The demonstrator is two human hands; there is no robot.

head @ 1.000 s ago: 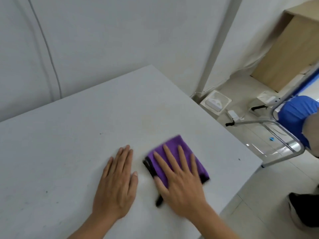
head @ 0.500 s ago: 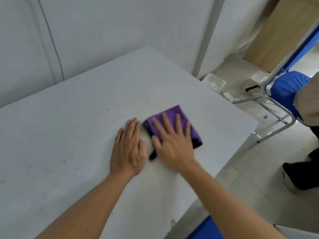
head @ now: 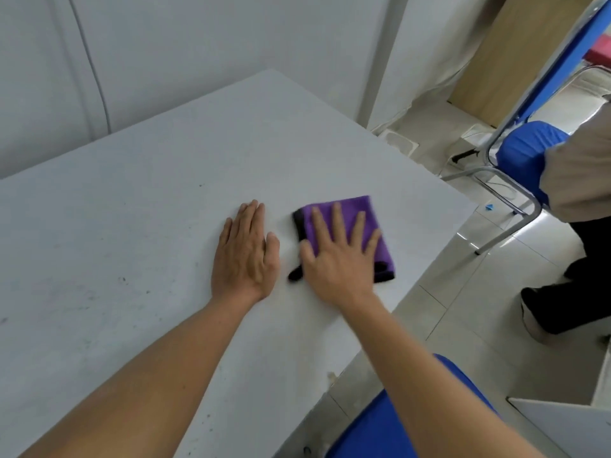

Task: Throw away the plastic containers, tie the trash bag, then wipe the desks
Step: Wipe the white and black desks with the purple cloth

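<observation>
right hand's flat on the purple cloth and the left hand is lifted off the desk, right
Not quite: the left hand is not lifted; it rests flat on the desk. The right hand does lie flat on the purple cloth, as the head view shows.

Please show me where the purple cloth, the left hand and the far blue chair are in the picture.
purple cloth [head: 382,253]: head view, bare purple strip at its right edge.
left hand [head: 246,256]: head view, back of the hand.
far blue chair [head: 525,145]: head view, blue padding.
</observation>
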